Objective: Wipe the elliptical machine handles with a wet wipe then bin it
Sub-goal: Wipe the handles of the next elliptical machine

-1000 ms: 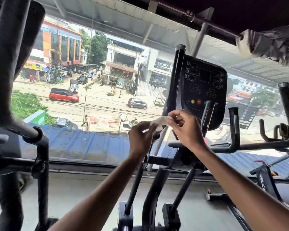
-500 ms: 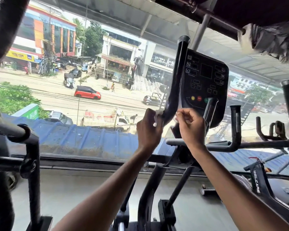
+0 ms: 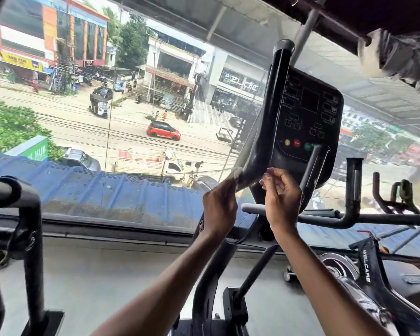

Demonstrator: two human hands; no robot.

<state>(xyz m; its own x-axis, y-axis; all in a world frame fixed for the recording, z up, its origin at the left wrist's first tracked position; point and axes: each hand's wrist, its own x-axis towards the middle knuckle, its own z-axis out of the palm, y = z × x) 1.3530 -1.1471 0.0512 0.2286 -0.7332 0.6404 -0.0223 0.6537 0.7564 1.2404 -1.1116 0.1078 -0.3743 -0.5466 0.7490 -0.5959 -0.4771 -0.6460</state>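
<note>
Left hand (image 3: pixel 220 207) grip pinches the wipe (image 3: pixel 235 171) against the lower bend of the black handle (image 3: pixel 274 105), beside the console (image 3: pixel 308 117). I see only a white scrap; the rest is hidden behind fingers and handle. Right hand (image 3: pixel 283 194) curls at the handle's other side, and I can't tell whether its grip holds anything.

Two bare forearms raised forward. Left hand (image 3: pixel 220 204): fingers curled, pinching a wet wipe (image 3: pixel 236 172). Right hand (image 3: pixel 283 197): just beside, fingers curled, hold unclear.
</note>
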